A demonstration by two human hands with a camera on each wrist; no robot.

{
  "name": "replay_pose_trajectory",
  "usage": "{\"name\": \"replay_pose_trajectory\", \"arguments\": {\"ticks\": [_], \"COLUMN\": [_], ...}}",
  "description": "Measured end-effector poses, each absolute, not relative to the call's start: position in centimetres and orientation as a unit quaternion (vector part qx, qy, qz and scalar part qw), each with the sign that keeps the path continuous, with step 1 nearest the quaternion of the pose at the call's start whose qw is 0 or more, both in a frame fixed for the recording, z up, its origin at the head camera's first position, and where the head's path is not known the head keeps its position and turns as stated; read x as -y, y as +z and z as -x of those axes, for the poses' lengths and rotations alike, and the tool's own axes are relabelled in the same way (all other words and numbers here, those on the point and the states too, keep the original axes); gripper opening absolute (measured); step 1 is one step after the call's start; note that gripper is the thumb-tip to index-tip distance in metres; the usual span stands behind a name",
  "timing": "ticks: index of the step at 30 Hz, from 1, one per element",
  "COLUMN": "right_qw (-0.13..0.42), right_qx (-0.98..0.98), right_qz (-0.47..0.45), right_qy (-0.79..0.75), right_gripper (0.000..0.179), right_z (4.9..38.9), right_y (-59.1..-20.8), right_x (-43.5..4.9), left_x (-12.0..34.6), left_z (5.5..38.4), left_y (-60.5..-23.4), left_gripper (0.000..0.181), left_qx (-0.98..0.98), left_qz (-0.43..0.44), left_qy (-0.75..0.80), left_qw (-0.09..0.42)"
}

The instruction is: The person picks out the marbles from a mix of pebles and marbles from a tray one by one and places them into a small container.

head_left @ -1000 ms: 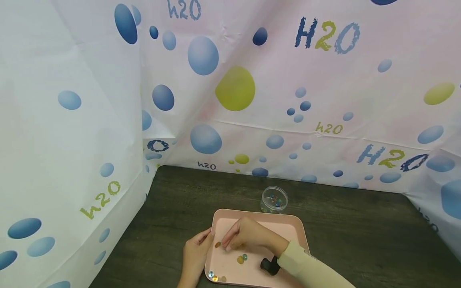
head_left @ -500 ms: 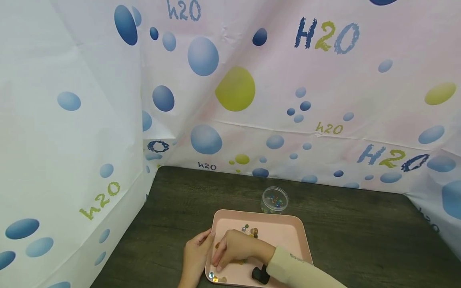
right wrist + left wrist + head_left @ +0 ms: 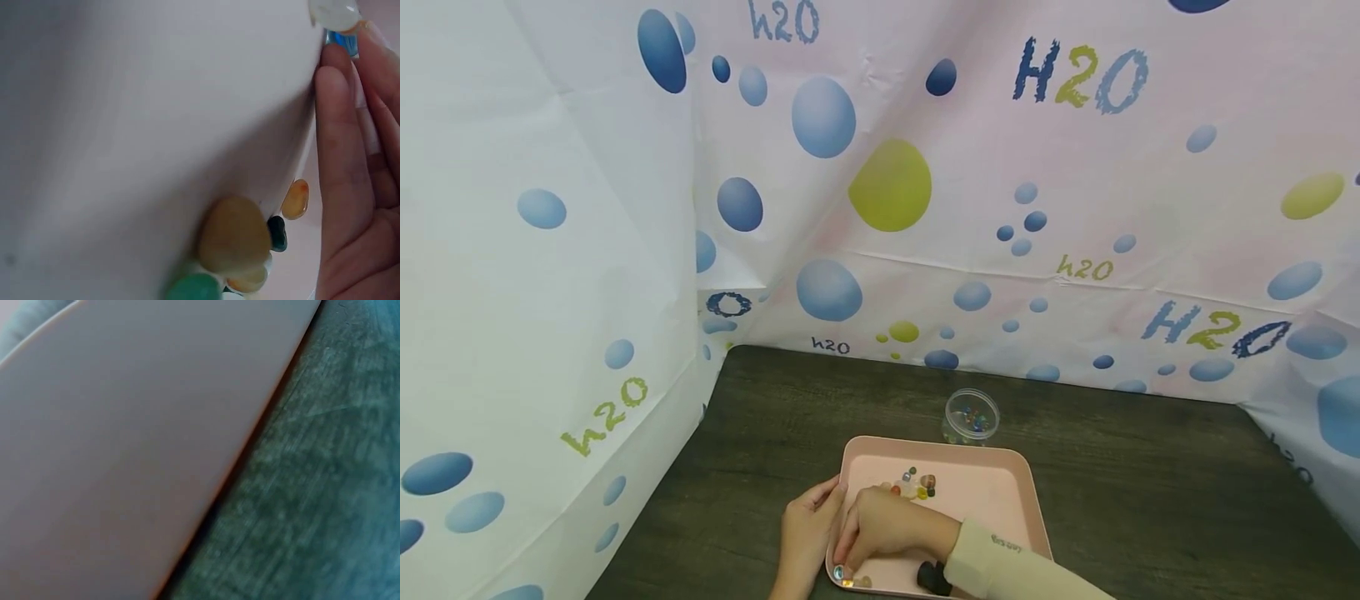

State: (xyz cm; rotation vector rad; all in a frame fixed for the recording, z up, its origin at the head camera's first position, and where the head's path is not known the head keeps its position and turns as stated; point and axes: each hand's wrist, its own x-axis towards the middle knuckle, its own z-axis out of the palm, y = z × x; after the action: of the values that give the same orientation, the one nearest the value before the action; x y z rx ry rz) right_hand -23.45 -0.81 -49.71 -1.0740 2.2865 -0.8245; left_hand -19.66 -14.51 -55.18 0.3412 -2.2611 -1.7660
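At the left side of the pink tray (image 3: 992, 492) my left hand (image 3: 805, 533) holds the rim, thumb by the upper edge. The left wrist view has only the tray's blurred outer wall (image 3: 144, 437). My right hand (image 3: 880, 525) reaches down into the tray's near left corner. There its thumb and fingertips close on a blue glass stone (image 3: 838, 572), also visible at the fingertips as a blue stone (image 3: 342, 41). A golden stone (image 3: 847, 583) and a beige stone (image 3: 866, 582) lie beside it. A clear stone (image 3: 334, 12) is close to the fingertips.
Several mixed stones (image 3: 922, 492) lie in a group in the tray's middle. Behind the tray stands a clear round tub (image 3: 972, 415) with small coloured pieces. A dark wooden table (image 3: 1135, 483) bears everything; a printed sheet (image 3: 925, 283) hangs behind. A black device (image 3: 934, 577) sits at my right wrist.
My right hand has moved from the tray's left middle down to its near left corner, uncovering the group of stones. My left hand stays at the rim.
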Motion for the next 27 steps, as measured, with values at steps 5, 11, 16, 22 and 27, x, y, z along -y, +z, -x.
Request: {"name": "replay_pose_trajectory", "arguments": {"ticks": [5, 11, 16, 22, 27], "right_qw": [0.236, 0.226, 0.237, 0.249, 0.257], "right_qx": [-0.836, -0.843, -0.829, -0.816, -0.797], "right_qz": [0.400, 0.404, 0.379, 0.278, 0.218], "right_qy": [-0.292, -0.274, -0.336, -0.442, -0.501], "right_gripper": [0.005, 0.005, 0.005, 0.005, 0.013], "right_z": [23.4, 23.2, 23.8, 25.2, 26.2], "right_y": [-49.9, -49.6, -49.1, -47.6, -46.7], "right_x": [1.1, 1.2, 0.1, -2.1, -4.6], "left_x": [14.6, 14.5, 14.3, 14.2, 14.2], "left_z": [19.6, 19.6, 19.7, 19.7, 19.7], "left_y": [-55.0, -55.0, -55.1, -55.1, -55.0], "left_gripper": [0.028, 0.029, 0.030, 0.032, 0.032], "left_qx": [0.778, 0.777, 0.772, 0.762, 0.748], "left_qz": [-0.120, -0.119, -0.112, -0.109, -0.114], "left_qy": [-0.603, -0.607, -0.614, -0.628, -0.643], "left_qw": [0.125, 0.122, 0.121, 0.120, 0.121]}}
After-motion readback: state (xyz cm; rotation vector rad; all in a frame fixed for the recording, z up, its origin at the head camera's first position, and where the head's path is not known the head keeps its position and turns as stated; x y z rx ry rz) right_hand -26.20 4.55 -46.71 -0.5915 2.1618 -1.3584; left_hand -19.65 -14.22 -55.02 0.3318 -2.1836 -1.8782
